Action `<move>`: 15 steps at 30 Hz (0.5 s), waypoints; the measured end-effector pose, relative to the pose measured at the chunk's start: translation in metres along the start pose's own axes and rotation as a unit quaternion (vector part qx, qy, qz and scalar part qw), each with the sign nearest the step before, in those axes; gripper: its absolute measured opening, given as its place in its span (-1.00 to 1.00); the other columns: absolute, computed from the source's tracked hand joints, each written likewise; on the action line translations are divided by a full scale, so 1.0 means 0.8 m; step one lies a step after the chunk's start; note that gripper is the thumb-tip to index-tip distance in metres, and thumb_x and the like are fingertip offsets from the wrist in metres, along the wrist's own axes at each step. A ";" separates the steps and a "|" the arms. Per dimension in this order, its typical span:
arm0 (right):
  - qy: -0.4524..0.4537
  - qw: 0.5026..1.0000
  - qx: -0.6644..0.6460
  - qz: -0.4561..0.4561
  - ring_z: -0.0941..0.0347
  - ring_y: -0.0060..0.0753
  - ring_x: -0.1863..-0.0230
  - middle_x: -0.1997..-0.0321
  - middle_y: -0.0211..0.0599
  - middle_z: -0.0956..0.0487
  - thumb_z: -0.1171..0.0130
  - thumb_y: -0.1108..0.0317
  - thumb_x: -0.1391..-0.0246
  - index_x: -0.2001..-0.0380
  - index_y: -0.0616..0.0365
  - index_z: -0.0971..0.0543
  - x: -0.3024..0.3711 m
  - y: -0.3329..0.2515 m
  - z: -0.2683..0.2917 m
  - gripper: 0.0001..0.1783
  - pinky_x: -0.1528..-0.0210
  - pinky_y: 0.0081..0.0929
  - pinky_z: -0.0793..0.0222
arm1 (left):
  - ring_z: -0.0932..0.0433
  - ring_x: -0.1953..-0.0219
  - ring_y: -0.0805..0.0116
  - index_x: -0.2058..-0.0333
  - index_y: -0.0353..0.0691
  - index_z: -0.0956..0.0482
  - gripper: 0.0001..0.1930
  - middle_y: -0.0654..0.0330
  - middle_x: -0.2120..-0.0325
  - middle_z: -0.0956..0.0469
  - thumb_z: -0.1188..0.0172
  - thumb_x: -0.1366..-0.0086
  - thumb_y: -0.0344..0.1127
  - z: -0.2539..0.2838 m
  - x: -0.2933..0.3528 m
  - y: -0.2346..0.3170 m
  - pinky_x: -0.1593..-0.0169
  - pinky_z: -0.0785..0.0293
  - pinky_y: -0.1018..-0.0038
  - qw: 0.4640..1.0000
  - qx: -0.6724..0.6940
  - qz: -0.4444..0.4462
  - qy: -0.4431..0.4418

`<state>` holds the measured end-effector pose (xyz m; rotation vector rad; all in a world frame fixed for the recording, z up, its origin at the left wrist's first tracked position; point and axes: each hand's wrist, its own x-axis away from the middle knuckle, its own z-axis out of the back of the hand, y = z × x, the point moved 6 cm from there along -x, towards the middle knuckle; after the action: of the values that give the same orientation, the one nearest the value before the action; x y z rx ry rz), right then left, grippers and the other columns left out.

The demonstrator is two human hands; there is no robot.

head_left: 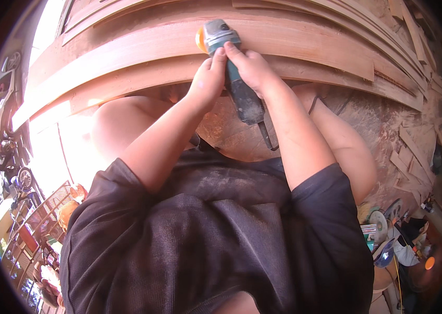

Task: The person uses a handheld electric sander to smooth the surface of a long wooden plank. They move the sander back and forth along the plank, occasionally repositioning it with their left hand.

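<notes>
An angle grinder (243, 99) with a teal and black body is held in both my hands, over the long wooden boards. My left hand (208, 81) closes on its left side, thumb on top near the grey gear head. From the other side my right hand (250, 68) grips the body, its thumb also on top. An orange-yellow disc or guard (200, 40) shows at the left of the head. Below the head lies a pale, smooth wooden board (142, 56); whether the disc touches it I cannot tell. The power cord leaves the tool's rear toward me.
More long boards (331, 26) are stacked on the far side. Wood offcuts (412, 162) lie on the dusty floor at right, with a cluttered pile of tools and discs (380, 225) nearer. At left stand a metal rack (43, 214) and a motorbike (9, 115).
</notes>
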<state>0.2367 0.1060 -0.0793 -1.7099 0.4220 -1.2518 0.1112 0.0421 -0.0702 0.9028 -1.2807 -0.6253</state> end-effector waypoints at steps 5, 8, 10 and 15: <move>0.000 0.999 0.036 0.005 -0.61 -0.48 0.18 0.14 -0.22 -0.70 -0.17 -0.32 -0.41 -0.06 0.45 -0.61 0.013 0.006 0.006 -0.17 0.11 -0.53 -0.55 | -0.67 0.05 0.19 -0.13 -0.50 -0.53 -0.19 -0.10 0.08 -0.68 0.11 -0.62 0.34 -0.011 0.018 -0.018 -0.06 -0.58 0.27 0.999 0.037 0.017 -0.001; 0.008 1.000 0.015 0.021 -0.66 -0.31 0.10 0.08 0.02 -0.72 -0.21 -0.38 -0.35 -0.04 0.57 -0.60 0.033 0.040 0.080 -0.05 0.01 -0.44 -0.57 | -0.69 -0.07 -0.13 -0.09 -0.53 -0.53 -0.15 -0.29 0.06 -0.69 0.10 -0.59 0.38 -0.077 0.006 -0.037 -0.17 -0.56 0.12 0.998 -0.061 -0.017 -0.031; 0.039 0.999 -0.026 0.013 -0.64 -0.40 0.12 0.12 -0.11 -0.72 -0.19 -0.31 -0.42 -0.03 0.49 -0.63 0.060 0.042 0.106 -0.16 0.04 -0.48 -0.55 | -0.71 -0.02 0.06 -0.21 -0.47 -0.50 -0.27 -0.18 0.03 -0.69 0.12 -0.66 0.24 -0.114 0.004 -0.033 -0.14 -0.59 0.23 0.993 -0.089 -0.010 -0.071; 0.146 0.978 -0.146 0.000 -0.66 -0.40 0.06 -0.01 -0.18 -0.71 -0.09 -0.27 -0.49 -0.16 0.34 -0.60 0.090 0.051 0.167 -0.25 -0.03 -0.41 -0.58 | -0.75 0.03 0.01 -0.18 -0.51 -0.50 -0.19 -0.19 0.04 -0.68 0.07 -0.59 0.33 -0.189 -0.010 0.004 0.05 -0.77 0.13 0.975 -0.074 0.029 -0.207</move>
<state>0.3935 0.0981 -0.0784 -1.7683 0.8139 -1.5064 0.2564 0.0835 -0.0774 0.6267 -1.6011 -0.8819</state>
